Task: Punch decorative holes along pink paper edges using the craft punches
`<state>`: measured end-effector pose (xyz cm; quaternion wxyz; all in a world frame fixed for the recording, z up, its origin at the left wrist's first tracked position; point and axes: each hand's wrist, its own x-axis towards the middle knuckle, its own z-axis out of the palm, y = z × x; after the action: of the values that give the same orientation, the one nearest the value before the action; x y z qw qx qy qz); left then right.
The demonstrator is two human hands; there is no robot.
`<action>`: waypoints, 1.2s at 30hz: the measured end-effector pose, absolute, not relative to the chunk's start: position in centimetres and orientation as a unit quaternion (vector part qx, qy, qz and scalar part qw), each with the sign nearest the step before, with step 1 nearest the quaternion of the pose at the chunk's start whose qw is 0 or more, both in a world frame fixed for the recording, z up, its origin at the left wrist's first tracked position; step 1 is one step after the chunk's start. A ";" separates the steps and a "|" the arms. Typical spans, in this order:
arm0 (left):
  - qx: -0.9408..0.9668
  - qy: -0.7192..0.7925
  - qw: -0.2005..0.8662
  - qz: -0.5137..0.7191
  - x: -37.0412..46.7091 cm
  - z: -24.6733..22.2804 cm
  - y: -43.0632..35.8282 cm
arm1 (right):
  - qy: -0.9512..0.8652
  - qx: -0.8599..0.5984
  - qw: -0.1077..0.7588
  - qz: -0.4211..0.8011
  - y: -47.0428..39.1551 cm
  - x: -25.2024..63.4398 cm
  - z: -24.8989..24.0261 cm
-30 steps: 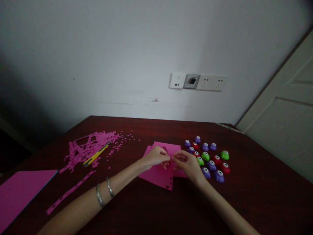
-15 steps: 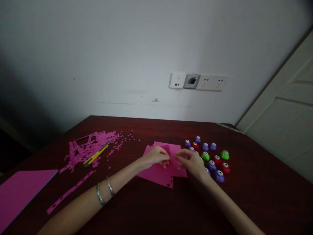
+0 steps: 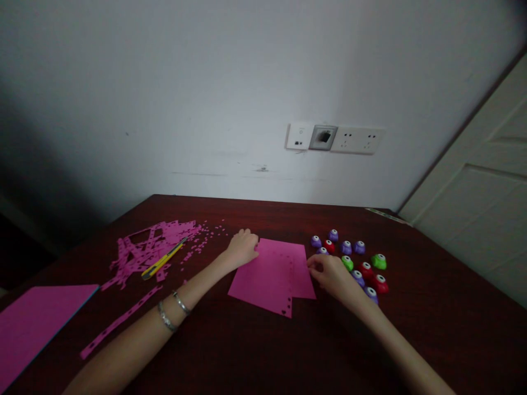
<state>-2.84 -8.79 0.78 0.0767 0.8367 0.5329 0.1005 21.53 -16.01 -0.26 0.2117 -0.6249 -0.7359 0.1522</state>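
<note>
Two overlapping pink sheets of paper point(image 3: 267, 280) lie on the table between my hands. Tiny dark holes, some heart-shaped, run along the near right corner of the front sheet, and faint ones show further up. At the far left corner of the sheets rests my left hand point(image 3: 242, 249), back up, fingers apart and slightly bent, its thumb close to the paper's edge. My right hand point(image 3: 332, 273) has thumb and index finger curled together at the right edge of the rear sheet point(image 3: 303, 274); its other fingers are hidden beneath.
Several purple, red and green craft punches point(image 3: 364, 269) stand right of my right hand. On the left lie punched pink scraps point(image 3: 154, 241), a yellow utility knife point(image 3: 162, 260), a punched strip point(image 3: 119, 322) and a larger pink sheet point(image 3: 41, 323). A wall with sockets point(image 3: 357, 140) stands behind.
My left hand has moved left, from over the sheets to their far left corner. My right hand has shifted right to their edge. The small punched piece between my hands is gone from there.
</note>
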 end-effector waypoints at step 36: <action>0.743 0.467 0.449 0.170 -6.8 -0.5 -4.5 | -0.726 -0.608 0.274 0.168 -16.0 21.2 -1.1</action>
<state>-6.77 -4.46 -0.51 0.4492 0.7425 0.4668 0.1702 21.22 -16.02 -1.08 0.2737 -0.6084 -0.7257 0.1684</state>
